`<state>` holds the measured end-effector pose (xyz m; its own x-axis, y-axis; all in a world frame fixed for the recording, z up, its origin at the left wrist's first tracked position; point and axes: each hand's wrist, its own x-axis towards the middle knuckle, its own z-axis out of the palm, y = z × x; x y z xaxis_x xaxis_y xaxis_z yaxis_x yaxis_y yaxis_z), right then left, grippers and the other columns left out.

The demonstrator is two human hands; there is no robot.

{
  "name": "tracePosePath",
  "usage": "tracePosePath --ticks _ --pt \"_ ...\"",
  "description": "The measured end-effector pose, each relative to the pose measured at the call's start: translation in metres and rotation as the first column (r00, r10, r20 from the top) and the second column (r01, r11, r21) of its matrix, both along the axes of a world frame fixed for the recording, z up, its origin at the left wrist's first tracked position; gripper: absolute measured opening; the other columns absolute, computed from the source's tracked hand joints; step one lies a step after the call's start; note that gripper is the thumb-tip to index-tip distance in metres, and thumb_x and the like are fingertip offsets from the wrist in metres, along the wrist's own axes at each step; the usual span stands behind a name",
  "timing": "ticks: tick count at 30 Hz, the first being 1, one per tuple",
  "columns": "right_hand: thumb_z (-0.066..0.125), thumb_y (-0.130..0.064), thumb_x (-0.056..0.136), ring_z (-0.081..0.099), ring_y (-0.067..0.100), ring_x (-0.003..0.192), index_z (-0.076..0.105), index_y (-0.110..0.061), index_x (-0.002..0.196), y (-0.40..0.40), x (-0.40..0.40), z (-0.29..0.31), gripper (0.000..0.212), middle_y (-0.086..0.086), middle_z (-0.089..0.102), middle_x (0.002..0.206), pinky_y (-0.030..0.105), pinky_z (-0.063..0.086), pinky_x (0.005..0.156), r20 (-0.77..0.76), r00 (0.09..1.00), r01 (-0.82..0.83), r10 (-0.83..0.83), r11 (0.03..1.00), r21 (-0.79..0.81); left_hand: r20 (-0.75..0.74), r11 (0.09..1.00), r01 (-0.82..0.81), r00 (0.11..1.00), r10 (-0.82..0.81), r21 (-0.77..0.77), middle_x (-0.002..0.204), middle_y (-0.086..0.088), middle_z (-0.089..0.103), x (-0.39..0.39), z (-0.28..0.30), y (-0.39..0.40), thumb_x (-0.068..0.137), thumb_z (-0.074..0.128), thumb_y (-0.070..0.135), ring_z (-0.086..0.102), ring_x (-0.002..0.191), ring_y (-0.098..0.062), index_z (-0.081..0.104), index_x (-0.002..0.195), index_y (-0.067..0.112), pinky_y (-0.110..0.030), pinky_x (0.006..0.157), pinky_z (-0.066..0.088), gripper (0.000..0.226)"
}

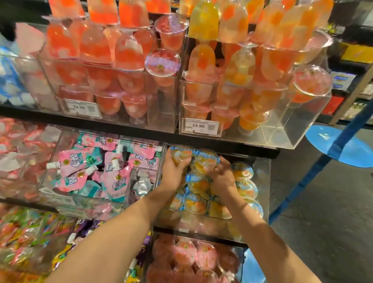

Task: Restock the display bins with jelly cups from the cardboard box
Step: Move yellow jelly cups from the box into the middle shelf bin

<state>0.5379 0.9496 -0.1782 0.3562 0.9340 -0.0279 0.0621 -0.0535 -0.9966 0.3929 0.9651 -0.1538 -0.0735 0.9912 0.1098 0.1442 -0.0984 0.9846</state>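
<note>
1. Left hand grips a small clear plastic jelly cup w/ blue-rimmed foil lid, at back of the clear acrylic middle-shelf bin.
2. Right hand grips a second cup beside it, same bin.
3. Cups prob. light, stiff, slick; foil tears, so hold by sidewalls.
4. Cardboard box not in view.

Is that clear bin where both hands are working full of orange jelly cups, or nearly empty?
Nearly full. Orange jelly cups fill the middle-shelf bin in rows from front to back; the left hand and right hand each hold one at the back.
</note>
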Motion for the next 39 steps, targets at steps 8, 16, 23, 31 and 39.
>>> tracePosePath --ticks 8,16,23,31,39 --pt "0.073 0.0 0.077 0.062 0.025 0.106 0.048 -0.008 0.116 -0.004 -0.011 0.005 0.047 0.002 0.061 0.101 0.031 0.05 0.092 -0.018 1.0 -0.021 0.02 0.999 -0.026 -0.209 0.991 0.022 0.977 -0.049 -0.129 0.107 -0.002 0.058 -0.003 -0.013 0.005 0.09 0.06 0.006 0.052 0.097 -0.012 0.044 0.125 0.003 -0.02 0.085 0.039 0.038" --pt "0.072 0.002 0.079 0.058 0.018 0.102 0.04 0.0 0.127 0.016 -0.02 0.013 0.058 0.012 0.06 0.113 0.02 0.045 0.084 0.062 0.996 0.063 -0.059 0.996 -0.063 -0.294 0.974 -0.131 0.953 0.073 -0.185 0.11 -0.007 0.06 0.011 -0.008 0.016 0.094 0.053 0.01 0.052 0.095 -0.019 0.043 0.125 0.004 -0.022 0.085 0.039 0.033" --pt "0.078 -0.01 0.077 0.059 0.018 0.091 0.048 -0.003 0.122 0.022 -0.023 0.016 0.054 0.005 0.059 0.098 0.012 0.042 0.071 0.14 0.981 0.148 -0.138 0.987 -0.06 -0.241 0.961 -0.171 0.963 0.118 -0.217 0.112 -0.014 0.062 0.018 -0.011 0.024 0.093 0.053 0.011 0.058 0.106 -0.029 0.043 0.122 0.004 -0.034 0.092 0.041 0.032" --pt "0.079 -0.014 0.076 0.053 0.02 0.084 0.047 0.003 0.122 0.021 -0.027 0.013 0.059 0.007 0.053 0.087 0.025 0.041 0.077 0.169 0.967 0.211 -0.193 0.972 -0.098 0.093 0.92 -0.302 0.938 0.333 -0.249 0.133 -0.019 0.048 0.037 -0.014 0.006 0.085 0.063 0.001 0.048 0.125 -0.031 0.039 0.135 -0.005 -0.035 0.107 0.035 0.056" --pt "0.083 -0.03 0.069 0.058 0.023 0.088 0.052 -0.012 0.107 0.022 -0.026 0.013 0.053 0.005 0.055 0.096 0.033 0.049 0.083 0.208 0.96 0.216 -0.189 0.97 -0.116 0.4 0.876 -0.266 0.81 0.429 -0.402 0.086 -0.008 0.061 0.043 0.001 0.012 0.101 0.042 0.018 0.06 0.071 -0.017 0.046 0.126 0.01 -0.027 0.066 0.052 0.026"
